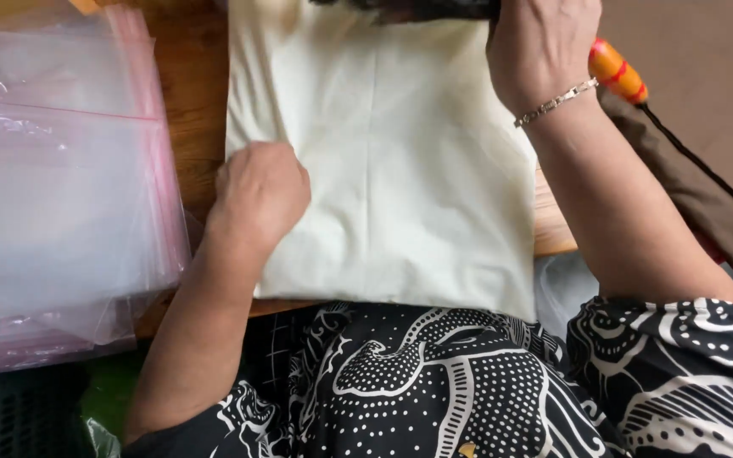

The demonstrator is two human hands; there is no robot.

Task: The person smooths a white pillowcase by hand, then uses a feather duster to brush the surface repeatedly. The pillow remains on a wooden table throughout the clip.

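A folded cream cloth (400,161) lies flat on a wooden table (188,93), reaching from the top of the view to my lap. My left hand (258,193) rests on the cloth's left edge, fingers curled under against the fabric. My right hand (540,47), with a chain bracelet on the wrist, presses the cloth's upper right corner; its fingers are hidden past the top of the frame. A dark fabric edge (417,8) shows just above the cloth.
A stack of clear plastic bags with pink edges (53,187) fills the left side. Brown fabric with black trim (697,178) lies at the right, beside an orange tool handle (619,73). A dark crate (19,416) sits at lower left.
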